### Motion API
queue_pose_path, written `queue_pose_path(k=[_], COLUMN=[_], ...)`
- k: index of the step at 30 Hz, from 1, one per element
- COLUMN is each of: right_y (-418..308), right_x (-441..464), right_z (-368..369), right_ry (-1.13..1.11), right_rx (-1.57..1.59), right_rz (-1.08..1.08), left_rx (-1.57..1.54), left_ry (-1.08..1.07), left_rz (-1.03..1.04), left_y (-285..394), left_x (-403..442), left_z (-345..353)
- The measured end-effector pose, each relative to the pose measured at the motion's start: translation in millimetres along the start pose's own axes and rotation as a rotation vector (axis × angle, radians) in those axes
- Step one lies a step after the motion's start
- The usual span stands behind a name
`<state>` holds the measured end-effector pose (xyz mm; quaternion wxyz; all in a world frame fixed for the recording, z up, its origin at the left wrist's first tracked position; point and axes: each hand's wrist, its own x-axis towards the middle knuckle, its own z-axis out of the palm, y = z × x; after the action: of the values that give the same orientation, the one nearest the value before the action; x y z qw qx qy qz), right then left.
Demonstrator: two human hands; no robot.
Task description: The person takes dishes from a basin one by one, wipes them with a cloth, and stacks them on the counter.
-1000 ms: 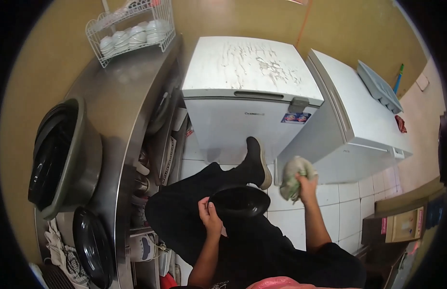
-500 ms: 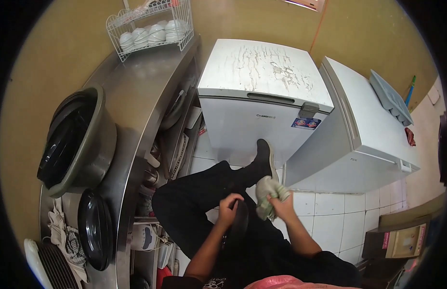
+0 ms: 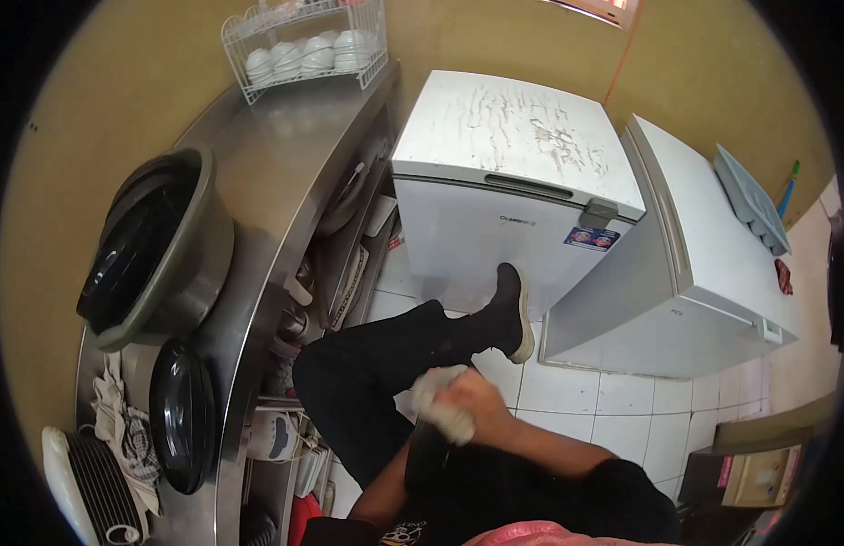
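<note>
Steel worktop point(image 3: 249, 150) carries a basin point(image 3: 204, 282), with black plates point(image 3: 181, 419) beside its floor-side edge. Above the person's lap, a dark dish point(image 3: 428, 454) meets the blurred right hand point(image 3: 474, 398), fingers curled around a pale cloth point(image 3: 433, 400); left fingers are hidden, grip indiscernible.

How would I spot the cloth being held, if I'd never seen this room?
Find the white chest freezer with the scuffed lid, then look below the dark boot in front of it to the person's right hand. Bunched in that hand is the pale cloth. Unlike the cloths lying on the steel counter, this one is gripped.
</note>
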<state>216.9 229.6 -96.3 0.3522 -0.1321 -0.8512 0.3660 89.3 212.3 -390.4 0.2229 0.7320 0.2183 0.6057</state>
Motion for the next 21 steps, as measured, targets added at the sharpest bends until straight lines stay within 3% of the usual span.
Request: queue_pose_path(k=[1,2,4,6,8,10,11,13,16,18,20,21], right_y=[18,32,49,49,55,56,59,61,80,72,46,48], right_x=[-5,-6,-24,-52,-83,-105,-106,-109,-93,-66,-32,-36], right_z=[-1,1,21,45,65,61,56,44,34,13,-6,-9], right_ry=[0.004,-0.053,0.165,0.318,0.243,-0.219,-0.251,-0.574,-0.057,0.320,0.520,0.484], right_rx=[-0.101,-0.062,0.183,0.387,0.377,0.268,0.279,0.226,0.440,0.414,0.483,0.481], right_rz=[0.130,0.469,0.488,0.685,0.742,0.658,0.640,0.806,0.757,0.824,0.829,0.840], left_rx=[0.001,0.007,0.066,0.156,0.595,0.563,0.594,0.037,0.025,0.215,-0.310,-0.399], left_ry=[0.142,0.293,0.634,1.015,0.947,0.865,0.886,0.782,0.821,0.783,0.886,0.926], left_rz=[-0.101,-0.206,-0.391,-0.524,-0.321,-0.292,-0.291,-0.239,-0.067,-0.143,-0.490,-0.448], left_y=[8,22,62,90,84,115,112,100,63,77,75,68], left_x=[23,41,56,86,83,107,105,97,79,79,73,71], left_z=[4,13,26,6,-13,-33,-40,-41,-33,-21,4,8])
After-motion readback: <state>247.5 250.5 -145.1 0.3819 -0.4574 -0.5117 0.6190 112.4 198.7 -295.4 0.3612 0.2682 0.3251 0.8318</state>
